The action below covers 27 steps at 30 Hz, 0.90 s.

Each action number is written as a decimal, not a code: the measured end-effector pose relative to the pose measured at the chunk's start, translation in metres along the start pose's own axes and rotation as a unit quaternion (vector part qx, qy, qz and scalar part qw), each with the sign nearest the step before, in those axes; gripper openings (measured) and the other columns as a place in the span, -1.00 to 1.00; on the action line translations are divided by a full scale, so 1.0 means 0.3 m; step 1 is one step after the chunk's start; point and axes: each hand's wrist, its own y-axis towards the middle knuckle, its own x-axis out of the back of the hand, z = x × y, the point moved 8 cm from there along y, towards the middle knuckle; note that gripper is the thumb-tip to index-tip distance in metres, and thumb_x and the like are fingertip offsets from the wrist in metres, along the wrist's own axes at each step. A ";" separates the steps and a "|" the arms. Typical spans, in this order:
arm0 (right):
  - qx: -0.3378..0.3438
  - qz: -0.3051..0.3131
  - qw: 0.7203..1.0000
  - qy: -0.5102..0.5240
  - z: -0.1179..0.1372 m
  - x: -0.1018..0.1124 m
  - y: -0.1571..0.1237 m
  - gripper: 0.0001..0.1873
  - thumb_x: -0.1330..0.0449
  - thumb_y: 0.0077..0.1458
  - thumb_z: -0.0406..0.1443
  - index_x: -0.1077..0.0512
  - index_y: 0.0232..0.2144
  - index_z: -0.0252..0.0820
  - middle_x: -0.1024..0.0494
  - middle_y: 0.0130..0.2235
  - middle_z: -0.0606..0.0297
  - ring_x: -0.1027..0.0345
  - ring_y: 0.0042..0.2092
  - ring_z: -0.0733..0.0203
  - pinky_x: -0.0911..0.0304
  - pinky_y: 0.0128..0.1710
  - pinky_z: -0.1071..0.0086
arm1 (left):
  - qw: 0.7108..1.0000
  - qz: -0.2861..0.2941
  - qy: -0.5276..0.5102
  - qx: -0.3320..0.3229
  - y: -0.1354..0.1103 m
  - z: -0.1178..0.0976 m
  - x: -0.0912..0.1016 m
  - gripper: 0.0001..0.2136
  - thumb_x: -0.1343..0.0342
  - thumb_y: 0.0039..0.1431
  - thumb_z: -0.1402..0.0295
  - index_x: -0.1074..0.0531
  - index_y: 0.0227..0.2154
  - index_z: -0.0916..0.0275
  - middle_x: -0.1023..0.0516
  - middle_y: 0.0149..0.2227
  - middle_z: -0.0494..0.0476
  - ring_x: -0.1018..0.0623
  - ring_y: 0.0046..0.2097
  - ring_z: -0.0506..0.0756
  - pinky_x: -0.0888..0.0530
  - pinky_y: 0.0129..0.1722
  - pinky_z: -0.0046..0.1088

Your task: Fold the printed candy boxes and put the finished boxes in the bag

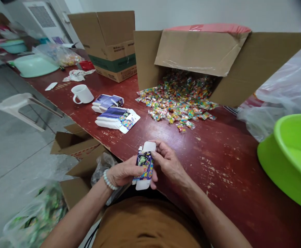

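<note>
Between my two hands is a small printed candy box, purple with a cartoon figure, its white end flaps unfolded at top and bottom. My left hand, with a bead bracelet at the wrist, grips the box's lower left side, thumb across the front. My right hand pinches its upper right edge near the top flap. Ahead of them on the red table lie stacks of flattened candy boxes. Farther back, many small clear packets of colourful candy spill from a cardboard carton lying on its side.
A white mug stands left of the flattened boxes. Behind it is another carton. A bright green basin sits at the right. Open cartons and a white stool stand on the floor to the left.
</note>
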 end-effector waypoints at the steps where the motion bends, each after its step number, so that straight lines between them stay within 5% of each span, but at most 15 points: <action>1: -0.011 0.016 1.000 0.009 0.004 -0.012 -0.011 -0.56 -0.19 0.20 -0.16 -0.30 0.11 -0.01 -0.55 -0.11 0.25 -0.44 -0.44 0.34 -0.39 -0.51 0.47 | 1.000 0.001 -0.005 -0.009 0.006 -0.002 -0.003 -0.47 -0.41 -0.12 0.05 -0.53 -0.16 0.34 -0.62 -0.29 0.29 -0.63 -0.31 0.18 -0.54 -0.27 -0.35; 6: -0.055 0.059 0.996 0.035 0.006 -0.045 -0.049 -0.15 -0.31 0.12 -0.16 0.03 0.33 0.17 -0.44 -0.02 0.24 -0.25 -0.62 0.50 -0.26 -0.75 0.53 | 0.998 -0.014 0.020 -0.059 0.027 -0.021 -0.028 -0.53 -0.44 -0.15 0.06 -0.57 -0.27 0.33 -0.61 -0.37 0.20 -0.58 -0.34 0.10 -0.51 -0.26 -0.41; 11: -0.043 0.037 0.998 0.038 0.027 -0.040 -0.059 -0.11 -0.35 0.06 -0.24 0.00 0.33 0.16 -0.43 -0.01 0.22 -0.24 -0.53 0.49 -0.23 -0.71 0.59 | 0.997 -0.002 0.055 -0.058 0.029 -0.037 -0.060 -0.49 -0.45 -0.20 0.00 -0.60 -0.30 0.33 -0.60 -0.37 0.18 -0.57 -0.31 0.09 -0.48 -0.22 -0.43; 15: -0.026 0.025 0.998 0.043 0.036 -0.030 -0.060 -0.10 -0.36 0.04 -0.24 -0.03 0.33 0.13 -0.46 0.02 0.18 -0.42 -0.34 0.30 -0.30 -0.62 0.53 | 0.997 -0.022 0.064 -0.045 0.028 -0.034 -0.046 -0.43 -0.47 -0.29 -0.02 -0.61 -0.26 0.31 -0.62 -0.36 0.18 -0.58 -0.31 0.10 -0.49 -0.21 -0.44; 20: 0.011 0.014 0.999 0.048 0.047 -0.017 -0.062 -0.14 -0.40 -0.01 -0.28 -0.14 0.28 0.06 -0.48 0.08 0.17 -0.46 -0.11 0.18 -0.45 -0.23 0.34 | 0.994 -0.061 0.086 -0.028 0.027 -0.028 -0.015 -0.49 -0.45 -0.26 -0.03 -0.60 -0.43 0.36 -0.59 -0.48 0.15 -0.57 -0.46 0.07 -0.49 -0.43 -0.49; 23: 0.004 -0.011 0.999 0.036 0.042 -0.007 -0.064 -0.20 -0.39 0.00 -0.25 -0.19 0.25 0.06 -0.49 0.07 0.16 -0.48 -0.23 0.21 -0.42 -0.39 0.39 | 0.991 -0.105 0.077 -0.029 0.031 -0.019 0.005 -0.57 -0.46 -0.19 0.06 -0.57 -0.42 0.35 -0.58 -0.50 0.12 -0.54 -0.52 0.04 -0.50 -0.47 -0.47; 27: -0.010 -0.069 0.997 0.017 0.027 0.023 -0.049 -0.57 -0.33 0.03 -0.21 -0.45 -0.03 -0.14 -0.61 -0.21 0.23 -0.45 -0.39 0.26 -0.36 -0.50 0.42 | 0.973 -0.211 0.085 -0.043 0.033 -0.016 0.041 -0.67 -0.41 -0.06 0.17 -0.55 -0.37 0.34 -0.59 -0.47 0.09 -0.52 -0.51 0.00 -0.48 -0.48 -0.52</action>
